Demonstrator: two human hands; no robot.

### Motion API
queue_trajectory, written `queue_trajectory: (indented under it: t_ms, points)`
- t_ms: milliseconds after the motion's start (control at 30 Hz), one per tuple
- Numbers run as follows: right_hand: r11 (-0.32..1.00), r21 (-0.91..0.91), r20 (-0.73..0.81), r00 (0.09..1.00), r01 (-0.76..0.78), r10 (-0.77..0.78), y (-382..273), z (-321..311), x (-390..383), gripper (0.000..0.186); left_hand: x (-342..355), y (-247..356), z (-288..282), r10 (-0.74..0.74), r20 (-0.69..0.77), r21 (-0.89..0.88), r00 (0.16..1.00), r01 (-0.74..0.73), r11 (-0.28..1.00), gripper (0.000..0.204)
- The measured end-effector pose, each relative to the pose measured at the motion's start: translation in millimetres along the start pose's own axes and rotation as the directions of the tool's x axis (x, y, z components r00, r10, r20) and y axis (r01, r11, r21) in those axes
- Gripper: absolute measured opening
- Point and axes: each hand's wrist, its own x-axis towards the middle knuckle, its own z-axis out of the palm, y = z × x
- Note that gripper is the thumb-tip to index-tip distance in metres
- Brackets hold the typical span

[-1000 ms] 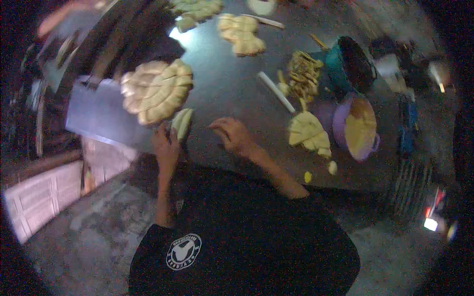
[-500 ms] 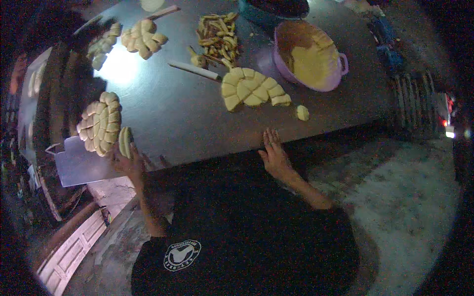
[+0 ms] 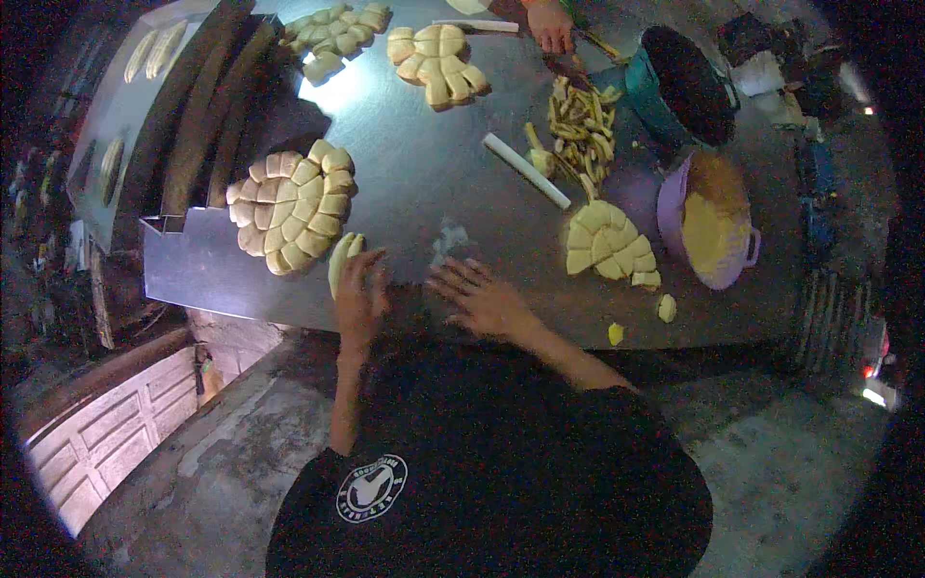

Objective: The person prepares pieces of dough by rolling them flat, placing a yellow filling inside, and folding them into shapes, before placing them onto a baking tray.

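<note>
My left hand is beside a small elongated roll of pale dough near the table's front edge. Its fingers are stretched out and slightly blurred, and seem to touch the roll. My right hand is palm down, low over the metal table or on it, with its fingers spread and nothing in them. Just beyond its fingertips is a whitish patch, which I cannot make out. A large cluster of dough pieces lies left of my left hand. Further right are a smaller cluster and a single dough piece.
A white rod lies mid-table beside a pile of yellowish strips. A purple basin of yellow mash and a teal pot stand right. Another person's hand reaches in at the far side. A yellow bit lies near the front edge.
The view has turned, shifting the table's contents to the right in the picture. My right hand has moved left, close to my left hand. The other person's hand has come into view.
</note>
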Motion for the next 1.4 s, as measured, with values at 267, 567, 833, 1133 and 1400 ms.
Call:
queue_trajectory:
  t_ms: [267, 567, 833, 1133, 1400]
  points:
    - [0.87, 0.311, -0.187, 0.873, -0.383, 0.451, 78, -77, 60, 0.033, 39, 11, 77, 0.409, 0.59, 0.08, 0.696, -0.554, 0.828, 0.057]
    - [0.635, 0.193, -0.564, 0.445, -0.748, 0.696, 181, -52, 43, 0.031, 148, 45, 171, 0.561, 0.504, 0.289, 0.657, -0.74, 0.608, 0.058]
    - [0.416, 0.885, -0.403, 0.105, -0.208, 0.909, 147, -88, 4, 0.023, 160, 54, 192, 0.529, 0.38, 0.045, 0.758, -0.587, 0.808, 0.053]
    - [0.214, 0.899, -0.359, 0.359, 0.383, 0.861, 29, -155, -58, 0.044, 82, 212, 103, 0.308, 0.165, -0.731, 0.937, -0.094, 0.676, 0.021]
    - [0.275, 0.87, -0.445, 0.41, 0.41, 0.796, 13, -140, -149, 0.034, 5, 274, 93, 0.59, -0.176, -0.4, 0.788, -0.604, 0.689, 0.035]
